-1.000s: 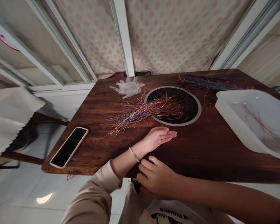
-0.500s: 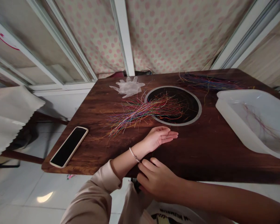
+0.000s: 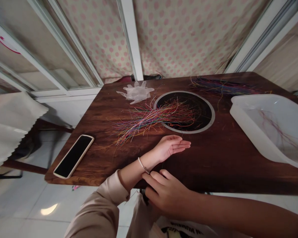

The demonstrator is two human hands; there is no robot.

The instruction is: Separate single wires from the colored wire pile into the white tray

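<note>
A beaded bracelet [image 3: 141,163] circles my left wrist. My left hand [image 3: 169,147] is held palm sideways over the table's front part, fingers stretched out and holding nothing. Just below it, my right hand [image 3: 167,190] has its fingertips pinched at the lower end of the bracelet, by what looks like the clasp. Beyond my left hand lies a loose bundle of thin multicoloured wires [image 3: 149,119]. Its right part rests on a round black plate with a grey rim [image 3: 213,115] in the tabletop.
A crumpled clear plastic glove [image 3: 137,92] lies at the back of the wooden table [image 3: 109,165]. At front left is a phone [image 3: 73,157]. More wires [image 3: 221,85] lie at the back right, behind a white plastic tub [image 3: 253,138] with a few strands inside.
My right hand's fingers have shifted slightly left along the underside of my left wrist, at the bracelet. My left hand stays almost still, and the things on the table have not moved.
</note>
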